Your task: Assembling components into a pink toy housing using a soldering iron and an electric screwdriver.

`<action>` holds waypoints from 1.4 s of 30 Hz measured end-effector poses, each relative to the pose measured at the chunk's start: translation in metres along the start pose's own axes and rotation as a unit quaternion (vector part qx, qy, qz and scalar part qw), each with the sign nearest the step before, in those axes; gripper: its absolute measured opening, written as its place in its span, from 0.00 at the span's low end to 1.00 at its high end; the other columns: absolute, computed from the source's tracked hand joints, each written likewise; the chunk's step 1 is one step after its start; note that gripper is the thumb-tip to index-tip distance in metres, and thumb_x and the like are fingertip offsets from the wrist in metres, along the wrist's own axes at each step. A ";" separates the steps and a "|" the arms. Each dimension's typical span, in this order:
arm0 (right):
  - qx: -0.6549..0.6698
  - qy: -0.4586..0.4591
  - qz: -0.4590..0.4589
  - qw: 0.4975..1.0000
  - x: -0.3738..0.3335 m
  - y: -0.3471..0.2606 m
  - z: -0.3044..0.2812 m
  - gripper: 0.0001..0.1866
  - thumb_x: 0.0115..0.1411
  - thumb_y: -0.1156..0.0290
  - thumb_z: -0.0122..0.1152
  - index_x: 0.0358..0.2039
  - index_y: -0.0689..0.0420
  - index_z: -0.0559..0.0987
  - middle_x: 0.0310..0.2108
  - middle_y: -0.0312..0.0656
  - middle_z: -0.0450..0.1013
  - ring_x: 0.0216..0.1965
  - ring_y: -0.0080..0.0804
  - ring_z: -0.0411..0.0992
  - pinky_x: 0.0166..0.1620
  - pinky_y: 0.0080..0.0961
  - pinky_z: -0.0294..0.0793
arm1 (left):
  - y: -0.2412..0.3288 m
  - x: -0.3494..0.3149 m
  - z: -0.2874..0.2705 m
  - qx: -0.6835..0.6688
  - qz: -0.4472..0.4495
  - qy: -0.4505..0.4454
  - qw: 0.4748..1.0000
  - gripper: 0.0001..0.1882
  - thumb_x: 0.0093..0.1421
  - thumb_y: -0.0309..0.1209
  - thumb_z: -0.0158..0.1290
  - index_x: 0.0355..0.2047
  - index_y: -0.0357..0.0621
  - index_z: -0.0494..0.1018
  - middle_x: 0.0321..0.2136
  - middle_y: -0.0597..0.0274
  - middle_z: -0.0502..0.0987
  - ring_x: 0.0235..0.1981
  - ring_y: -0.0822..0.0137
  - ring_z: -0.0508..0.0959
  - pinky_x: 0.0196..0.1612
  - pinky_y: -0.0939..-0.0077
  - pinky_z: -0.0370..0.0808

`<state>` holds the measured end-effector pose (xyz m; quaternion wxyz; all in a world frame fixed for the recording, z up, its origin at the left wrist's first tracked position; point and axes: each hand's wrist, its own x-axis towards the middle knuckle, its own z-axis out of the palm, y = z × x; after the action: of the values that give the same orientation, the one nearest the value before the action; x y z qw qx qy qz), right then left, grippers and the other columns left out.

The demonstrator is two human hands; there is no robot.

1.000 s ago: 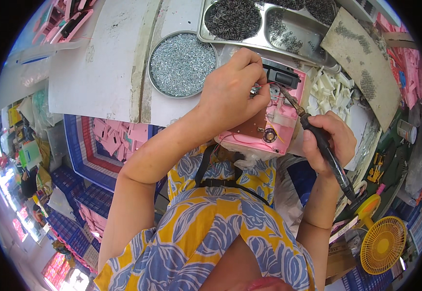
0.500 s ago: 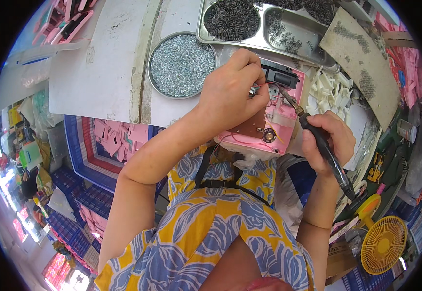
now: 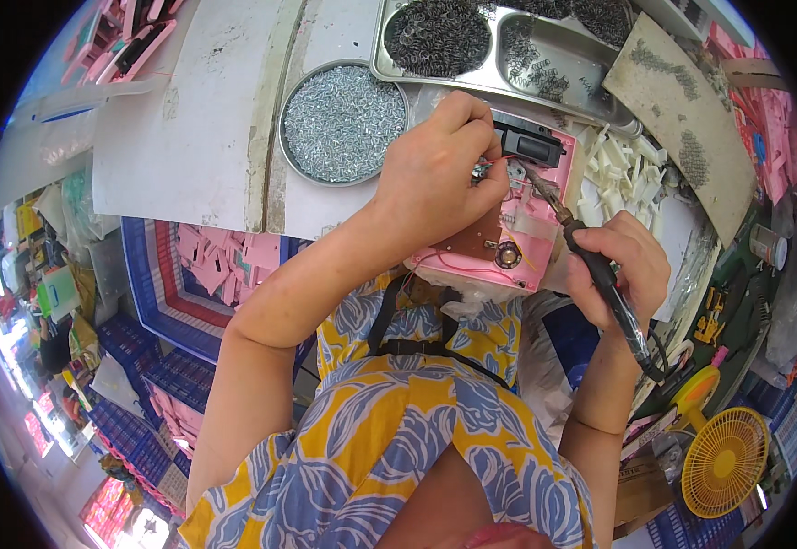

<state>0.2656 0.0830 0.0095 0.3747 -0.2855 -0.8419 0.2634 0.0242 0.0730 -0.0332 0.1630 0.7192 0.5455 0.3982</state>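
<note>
A pink plastic housing (image 3: 537,240) lies on the bench with a brown circuit board (image 3: 464,240), a black rectangular part (image 3: 534,146) and a small round metal-rimmed part (image 3: 508,255) in it. My left hand (image 3: 439,169) is closed over the housing's upper left, thumb and fingers pinched on a thin red wire (image 3: 508,157). Those fingers partly hide a small component beneath them. My right hand (image 3: 632,265) is closed around the black handle of a soldering iron (image 3: 611,288). Its tip points up and left into the housing, close to the pinched wire.
A round dish of small silvery screws (image 3: 345,123) stands left of the housing. Behind it is a metal tray (image 3: 382,69) of springs. White plastic pieces (image 3: 623,174) lie to the right. A blue crate (image 3: 156,306) holds pink parts, and a yellow fan (image 3: 726,462) sits lower right.
The soldering iron's tip has shifted slightly up and left, and its handle end has swung slightly left with my right hand. My left hand has stayed in place.
</note>
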 end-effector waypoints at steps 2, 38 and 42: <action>0.003 0.005 0.000 1.000 -0.001 0.000 -0.001 0.13 0.47 0.80 0.66 0.35 0.63 0.79 0.21 0.42 0.72 0.20 0.33 0.67 0.25 0.25 0.63 | 0.001 0.000 0.000 0.000 -0.004 -0.002 1.000 0.06 0.49 0.27 0.61 0.26 0.42 0.75 0.38 0.59 0.74 0.30 0.57 0.79 0.30 0.65 0.78; -0.011 -0.017 0.033 0.999 0.005 0.003 -0.001 0.13 0.44 0.80 0.67 0.34 0.60 0.79 0.21 0.40 0.73 0.19 0.31 0.68 0.24 0.23 0.65 | -0.001 0.000 0.000 -0.024 -0.006 0.006 1.000 0.06 0.49 0.27 0.63 0.26 0.44 0.77 0.37 0.62 0.76 0.31 0.59 0.80 0.31 0.68 0.78; -0.007 -0.030 0.039 0.999 0.006 0.005 0.000 0.13 0.45 0.80 0.66 0.34 0.61 0.79 0.22 0.40 0.74 0.20 0.30 0.68 0.24 0.22 0.65 | -0.002 -0.001 0.001 -0.027 -0.006 0.006 1.000 0.06 0.50 0.27 0.63 0.27 0.44 0.77 0.37 0.62 0.76 0.32 0.59 0.80 0.31 0.68 0.78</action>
<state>0.2637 0.0905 0.0088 0.3369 -0.3126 -0.8429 0.2800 0.0241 0.0733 -0.0355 0.1814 0.7090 0.5398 0.4160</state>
